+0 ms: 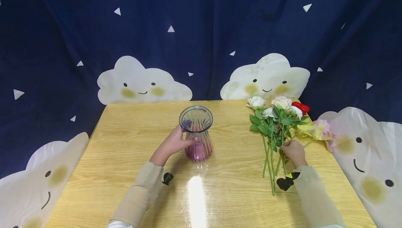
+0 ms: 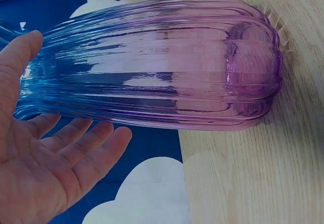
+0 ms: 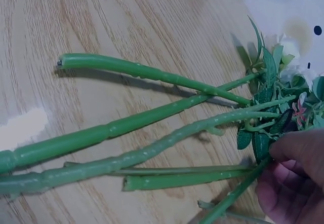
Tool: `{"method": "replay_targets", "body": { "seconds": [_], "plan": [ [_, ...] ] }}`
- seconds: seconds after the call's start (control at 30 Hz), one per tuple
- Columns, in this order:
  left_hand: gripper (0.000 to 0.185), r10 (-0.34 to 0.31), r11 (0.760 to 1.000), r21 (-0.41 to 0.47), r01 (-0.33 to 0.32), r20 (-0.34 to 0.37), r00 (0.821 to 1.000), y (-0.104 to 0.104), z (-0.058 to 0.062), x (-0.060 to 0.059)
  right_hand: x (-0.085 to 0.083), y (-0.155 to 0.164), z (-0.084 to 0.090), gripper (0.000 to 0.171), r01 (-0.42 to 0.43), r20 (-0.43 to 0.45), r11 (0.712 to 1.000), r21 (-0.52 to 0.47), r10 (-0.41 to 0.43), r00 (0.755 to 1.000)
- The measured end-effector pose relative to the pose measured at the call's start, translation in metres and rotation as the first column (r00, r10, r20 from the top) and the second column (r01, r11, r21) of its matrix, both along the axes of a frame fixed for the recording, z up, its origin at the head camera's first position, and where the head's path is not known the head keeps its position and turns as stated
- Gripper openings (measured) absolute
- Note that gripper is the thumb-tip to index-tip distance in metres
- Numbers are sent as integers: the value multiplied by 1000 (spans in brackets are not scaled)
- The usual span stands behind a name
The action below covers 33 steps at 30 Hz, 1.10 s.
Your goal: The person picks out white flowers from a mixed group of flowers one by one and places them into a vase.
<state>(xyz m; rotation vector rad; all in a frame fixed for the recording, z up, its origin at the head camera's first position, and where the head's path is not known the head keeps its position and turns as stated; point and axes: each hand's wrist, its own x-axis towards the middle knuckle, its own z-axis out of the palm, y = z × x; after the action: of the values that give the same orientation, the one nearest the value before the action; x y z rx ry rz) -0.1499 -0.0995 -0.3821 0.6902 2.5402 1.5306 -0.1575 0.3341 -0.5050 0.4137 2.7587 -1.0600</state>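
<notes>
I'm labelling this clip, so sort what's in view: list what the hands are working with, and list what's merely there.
In hand:
- glass vase, upright on the table, left hand against its side with open fingers
- flowers lying on the table, right hand pinching a stem

Merely there:
- wooden table
- dark blue cloud-print backdrop

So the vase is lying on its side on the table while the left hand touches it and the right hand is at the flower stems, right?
Not quite. The head view shows the vase upright on the table. The rest holds: left hand touches it, right hand is at the flower stems.
</notes>
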Motion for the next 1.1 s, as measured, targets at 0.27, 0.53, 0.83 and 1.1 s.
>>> {"method": "replay_targets", "body": {
  "seconds": [0.27,0.53,0.83,1.1],
  "plan": [
    [66,12,1000,-8,-11,14,1000,-1,1,2,-1,-3,2,18,38,23,999,-8,-38,999],
    [68,20,1000,-8,-20,-3,1000,-5,-31,-15,-4,-18,2,29,32,-140,995,96,-18,990],
    [67,18,1000,-15,-18,-18,1000,-4,-36,-16,-13,-35,-3,33,-50,33,995,89,47,998],
    [67,24,1000,-11,-24,-4,1000,-5,-36,-16,-9,-41,-1,32,-78,94,992,103,68,993]
  ]
}}
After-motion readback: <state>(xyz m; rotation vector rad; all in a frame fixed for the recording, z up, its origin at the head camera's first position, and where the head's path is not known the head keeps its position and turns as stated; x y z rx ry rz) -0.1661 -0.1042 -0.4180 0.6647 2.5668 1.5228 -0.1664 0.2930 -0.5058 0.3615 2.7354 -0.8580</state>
